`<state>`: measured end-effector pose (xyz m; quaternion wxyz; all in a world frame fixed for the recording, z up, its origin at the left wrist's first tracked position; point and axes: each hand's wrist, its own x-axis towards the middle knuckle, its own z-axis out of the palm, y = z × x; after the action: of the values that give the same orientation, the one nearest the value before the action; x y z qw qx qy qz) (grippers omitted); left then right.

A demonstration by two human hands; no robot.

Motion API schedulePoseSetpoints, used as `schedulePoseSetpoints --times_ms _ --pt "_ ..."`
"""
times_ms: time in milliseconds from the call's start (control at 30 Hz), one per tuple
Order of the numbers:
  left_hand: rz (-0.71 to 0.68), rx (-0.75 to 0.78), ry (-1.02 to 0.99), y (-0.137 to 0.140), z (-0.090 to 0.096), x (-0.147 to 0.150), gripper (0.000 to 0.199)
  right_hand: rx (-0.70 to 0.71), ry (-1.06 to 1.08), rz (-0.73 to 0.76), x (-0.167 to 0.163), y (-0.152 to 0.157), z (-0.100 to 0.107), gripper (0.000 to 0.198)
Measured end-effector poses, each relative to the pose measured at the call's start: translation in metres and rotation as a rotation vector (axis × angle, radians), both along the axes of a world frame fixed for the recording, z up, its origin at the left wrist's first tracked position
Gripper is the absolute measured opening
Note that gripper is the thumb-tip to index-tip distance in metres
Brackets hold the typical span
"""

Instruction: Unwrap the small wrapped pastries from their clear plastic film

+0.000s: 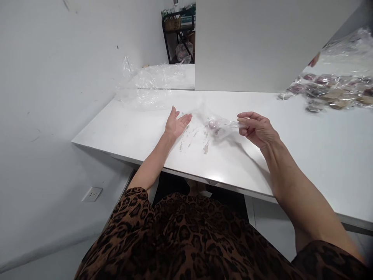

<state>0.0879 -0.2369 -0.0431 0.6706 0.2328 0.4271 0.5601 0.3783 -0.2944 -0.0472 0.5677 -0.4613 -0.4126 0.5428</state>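
Note:
My right hand pinches one end of a clear plastic bag over the white table. Something pinkish, blurred by motion, shows inside the bag; its kind I cannot make out. The bag stretches leftward from my right fingertips. My left hand lies palm up beside the bag's left end, fingers stretched out, holding nothing. Beneath and between the hands, the tabletop bears brownish smears or worn patches.
Crumpled clear plastic lies at the back left against the wall. Several clear bags with reddish and tan contents are heaped at the right. A white upright panel closes off the back. Beyond it stands a black shelf rack.

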Motion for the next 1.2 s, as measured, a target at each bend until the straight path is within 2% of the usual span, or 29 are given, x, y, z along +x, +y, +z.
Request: schedulePoseSetpoints --times_ms 67,133,300,400,533,567,633,700,767,933,1033,1100,1200 --pt "0.092 0.054 0.172 -0.009 -0.001 0.003 0.041 0.061 -0.029 0.100 -0.007 -0.007 0.003 0.042" --pt "0.075 0.114 0.360 -0.020 -0.004 0.008 0.041 0.116 -0.068 0.212 -0.018 -0.015 0.004 0.046" --pt "-0.332 0.249 0.727 -0.039 -0.002 0.031 0.058 0.259 -0.234 0.467 -0.046 -0.032 -0.003 0.041" --pt "-0.470 0.406 0.971 -0.036 0.009 0.050 0.044 0.417 -0.371 0.552 -0.056 -0.037 -0.012 0.031" --pt "-0.656 0.487 1.208 -0.027 0.017 0.066 0.025 0.527 -0.518 0.545 -0.059 -0.038 -0.021 0.025" --pt "-0.654 0.507 1.218 -0.027 0.017 0.067 0.025 0.531 -0.533 0.541 -0.059 -0.038 -0.021 0.024" --pt "-0.566 0.538 1.153 -0.028 0.018 0.067 0.024 0.526 -0.534 0.535 -0.058 -0.037 -0.020 0.025" --pt "-0.449 0.522 1.001 -0.030 0.020 0.064 0.024 0.502 -0.488 0.508 -0.057 -0.035 -0.019 0.028" --pt "-0.401 0.438 0.830 -0.034 0.025 0.060 0.024 0.454 -0.397 0.420 -0.056 -0.032 -0.019 0.032" --pt "-0.440 0.178 0.488 -0.035 0.030 0.047 0.026 0.264 -0.219 0.026 -0.046 -0.014 -0.031 0.042" --pt "-0.455 0.109 0.353 -0.035 0.020 0.037 0.025 0.187 -0.271 0.015 -0.037 -0.004 -0.038 0.058" --pt "-0.419 0.051 0.334 -0.036 0.011 0.031 0.024 0.263 -0.371 0.089 -0.035 -0.003 -0.040 0.061" --pt "-0.344 -0.060 0.400 -0.039 0.003 0.023 0.022 0.549 -0.550 0.230 -0.045 -0.011 -0.041 0.047"
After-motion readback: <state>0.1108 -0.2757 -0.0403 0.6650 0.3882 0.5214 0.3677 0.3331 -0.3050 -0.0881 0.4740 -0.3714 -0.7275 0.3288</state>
